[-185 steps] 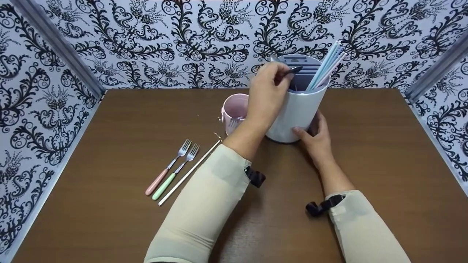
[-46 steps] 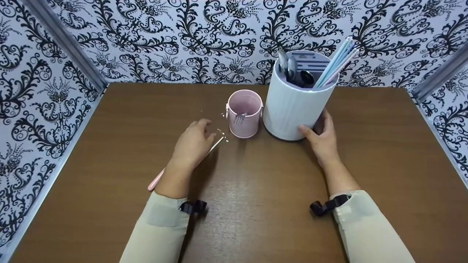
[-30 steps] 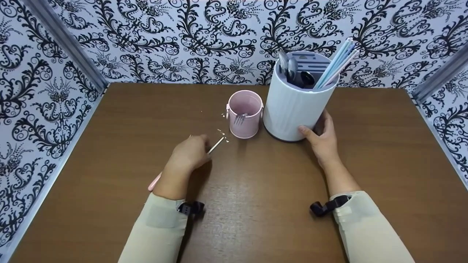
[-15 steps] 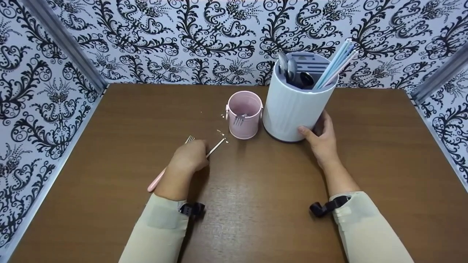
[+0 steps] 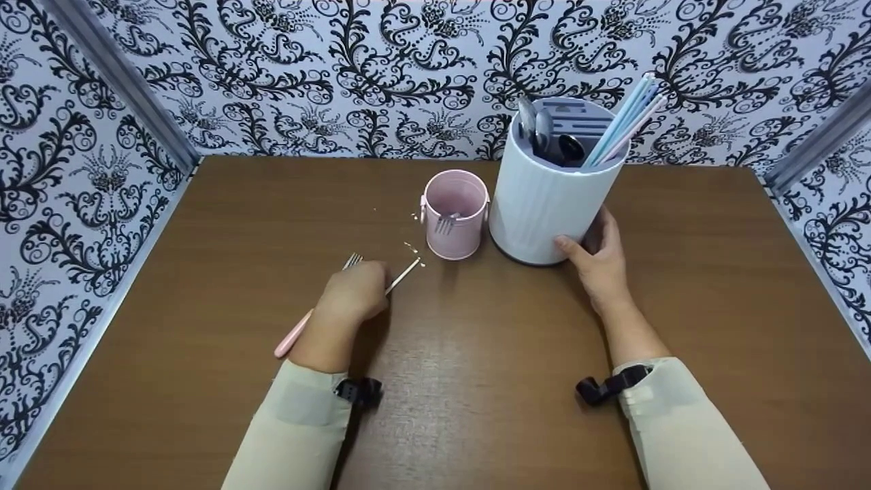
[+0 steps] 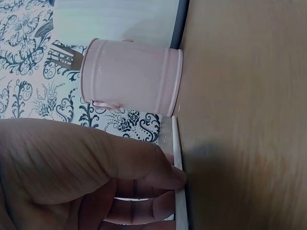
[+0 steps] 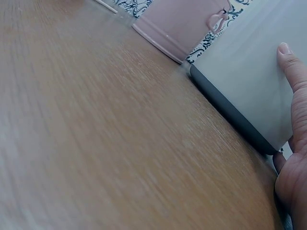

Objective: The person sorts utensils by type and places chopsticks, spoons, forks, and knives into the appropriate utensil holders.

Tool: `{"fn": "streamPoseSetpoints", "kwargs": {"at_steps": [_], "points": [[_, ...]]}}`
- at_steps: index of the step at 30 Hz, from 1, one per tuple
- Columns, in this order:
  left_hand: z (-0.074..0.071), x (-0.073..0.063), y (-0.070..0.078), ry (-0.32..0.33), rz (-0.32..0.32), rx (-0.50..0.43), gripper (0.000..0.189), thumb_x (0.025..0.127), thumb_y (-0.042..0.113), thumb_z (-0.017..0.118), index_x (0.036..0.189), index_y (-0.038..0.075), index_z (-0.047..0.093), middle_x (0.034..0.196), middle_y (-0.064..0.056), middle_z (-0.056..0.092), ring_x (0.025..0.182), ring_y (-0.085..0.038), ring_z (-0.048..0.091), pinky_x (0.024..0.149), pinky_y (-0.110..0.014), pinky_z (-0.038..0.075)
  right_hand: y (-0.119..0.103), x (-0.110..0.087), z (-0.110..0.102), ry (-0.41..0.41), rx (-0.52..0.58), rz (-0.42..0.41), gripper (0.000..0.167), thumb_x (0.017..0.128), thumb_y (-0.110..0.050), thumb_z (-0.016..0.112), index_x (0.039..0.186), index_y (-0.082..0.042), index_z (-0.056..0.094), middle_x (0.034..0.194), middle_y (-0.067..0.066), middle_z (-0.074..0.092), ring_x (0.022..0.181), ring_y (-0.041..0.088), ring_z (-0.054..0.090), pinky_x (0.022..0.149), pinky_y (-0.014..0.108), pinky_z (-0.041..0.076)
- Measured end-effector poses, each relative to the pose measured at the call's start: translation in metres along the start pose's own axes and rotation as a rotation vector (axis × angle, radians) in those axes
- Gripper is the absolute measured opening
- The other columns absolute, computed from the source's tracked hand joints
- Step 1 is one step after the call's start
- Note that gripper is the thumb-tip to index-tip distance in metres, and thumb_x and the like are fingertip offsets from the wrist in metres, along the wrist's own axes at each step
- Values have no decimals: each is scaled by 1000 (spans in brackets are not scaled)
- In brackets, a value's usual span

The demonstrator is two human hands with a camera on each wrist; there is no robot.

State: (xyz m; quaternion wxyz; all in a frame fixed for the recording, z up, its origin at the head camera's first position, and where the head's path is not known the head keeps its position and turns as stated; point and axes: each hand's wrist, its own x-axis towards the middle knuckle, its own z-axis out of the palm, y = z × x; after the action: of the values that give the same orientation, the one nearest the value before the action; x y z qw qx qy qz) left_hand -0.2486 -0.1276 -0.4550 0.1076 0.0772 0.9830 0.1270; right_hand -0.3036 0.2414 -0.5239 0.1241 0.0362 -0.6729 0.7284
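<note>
My left hand (image 5: 354, 292) is low over the table and pinches a pale chopstick (image 6: 176, 139) between thumb and fingers. The chopstick's tip (image 5: 406, 272) points toward the pink bucket. Partly under that hand lies a fork with a pink handle (image 5: 294, 335); its tines show beyond the knuckles. My right hand (image 5: 600, 262) holds the lower side of a white cutlery holder (image 5: 544, 211), thumb in front, the other fingers mostly hidden behind. Inside the holder stand metal spoons (image 5: 543, 129), a black spoon (image 5: 570, 146) and several pastel chopsticks (image 5: 629, 122).
A small pink bucket (image 5: 456, 238) stands just left of the holder, with fork tines (image 5: 445, 223) over its rim. White crumbs (image 5: 411, 246) lie on the brown table (image 5: 490, 381) near the bucket. Patterned walls (image 5: 306, 82) enclose the back and sides.
My left hand has left the holder's top, moved down left and taken hold of the chopstick. A black spoon now shows in the holder. The green-handled fork no longer shows. My right hand stays.
</note>
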Motion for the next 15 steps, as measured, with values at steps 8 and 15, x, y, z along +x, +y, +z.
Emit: {"fn": "streamPoseSetpoints", "kwargs": {"at_steps": [8,15], "points": [[2,1,0,4,19,-1,11,79,-1,68,78,9,63,87,-12,73,82,-30,66,77,-55,58,-1,-1,0,-4,-8,2,88,90,0,73,163,-6,24,165,11,35,152,18,33,128,37,26],[3,1,0,3,32,-5,12,77,0,71,78,9,63,85,-12,72,80,-29,65,77,-54,57,-1,-1,0,-4,-16,1,89,90,-1,74,163,-6,24,166,11,33,153,17,32,130,37,24]]}}
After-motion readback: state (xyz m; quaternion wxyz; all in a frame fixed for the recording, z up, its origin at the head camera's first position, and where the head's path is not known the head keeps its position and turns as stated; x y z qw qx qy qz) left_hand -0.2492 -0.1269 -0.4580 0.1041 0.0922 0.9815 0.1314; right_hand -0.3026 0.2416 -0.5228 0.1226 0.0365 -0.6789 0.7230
